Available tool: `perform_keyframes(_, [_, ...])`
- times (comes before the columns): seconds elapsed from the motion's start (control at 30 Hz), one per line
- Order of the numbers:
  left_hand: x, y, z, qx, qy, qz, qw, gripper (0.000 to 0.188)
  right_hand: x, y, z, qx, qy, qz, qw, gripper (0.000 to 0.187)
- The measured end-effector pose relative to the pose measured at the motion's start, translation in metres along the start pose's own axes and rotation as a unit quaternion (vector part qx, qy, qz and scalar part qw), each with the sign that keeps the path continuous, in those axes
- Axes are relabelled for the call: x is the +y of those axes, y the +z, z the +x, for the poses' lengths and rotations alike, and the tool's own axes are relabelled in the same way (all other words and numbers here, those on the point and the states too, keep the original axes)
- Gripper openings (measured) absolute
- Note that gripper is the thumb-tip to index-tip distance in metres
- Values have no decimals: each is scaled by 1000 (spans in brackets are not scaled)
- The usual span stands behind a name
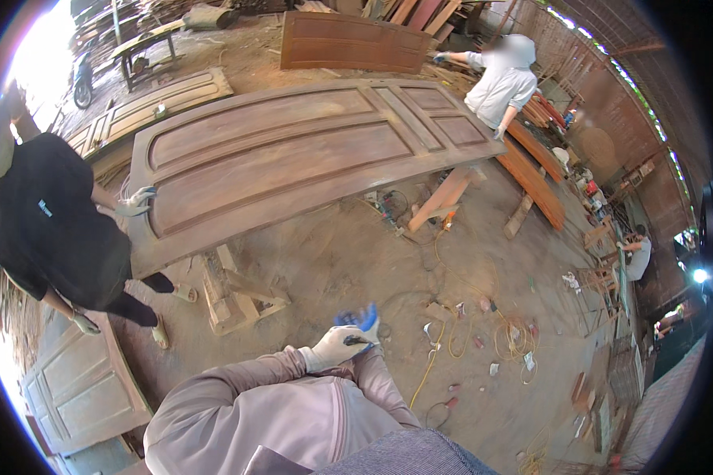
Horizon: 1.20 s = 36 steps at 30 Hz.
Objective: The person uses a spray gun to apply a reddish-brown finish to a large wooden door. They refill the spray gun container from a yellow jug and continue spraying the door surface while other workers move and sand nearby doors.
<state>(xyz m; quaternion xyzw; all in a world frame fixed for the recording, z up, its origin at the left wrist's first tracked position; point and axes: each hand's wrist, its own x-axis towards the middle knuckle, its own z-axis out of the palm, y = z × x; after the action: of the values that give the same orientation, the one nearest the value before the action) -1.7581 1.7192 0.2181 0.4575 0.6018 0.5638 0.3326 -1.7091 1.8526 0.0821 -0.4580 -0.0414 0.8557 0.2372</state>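
The two gloved hands meet in front of the body, above the brown earth floor.
The blue-and-white work glove is on the right hand, in the space beyond the near edge of the large brown panelled wooden door; its fingers point away, somewhat spread. The left hand, in a white glove, is at the right wrist with bent fingers; I cannot tell if they pinch the cuff or the small dark thing there. A rough wooden trestle stands near the door's left near corner. At the door's left end, a co-worker in black puts one gloved hand on it; a person in a pale hooded top is at the right end. Yellow cable lies coiled on the floor, to the right.
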Motion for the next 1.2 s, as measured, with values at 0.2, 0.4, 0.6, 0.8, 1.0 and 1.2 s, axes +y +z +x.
perform_keyframes(0.2, [-18,9,22,-97,179,161,966,39,-64,6,-16,-96,-93,212,968,88])
perform_keyframes(0.4, [-26,40,46,36,7,113,993,44,-98,71,-59,-199,-140,349,905,83])
perform_keyframes(0.6, [13,67,70,145,-129,69,978,47,-126,94,-85,-392,-122,372,832,82])
perform_keyframes(0.8, [2,65,78,-125,-75,258,955,41,-132,113,-112,-440,-166,327,820,81])
perform_keyframes(1.0, [46,52,65,-211,4,382,900,33,-182,54,-88,-538,-315,88,777,73])
perform_keyframes(1.2, [-45,23,22,-173,-6,311,935,33,-124,43,-70,149,-451,-576,666,59])
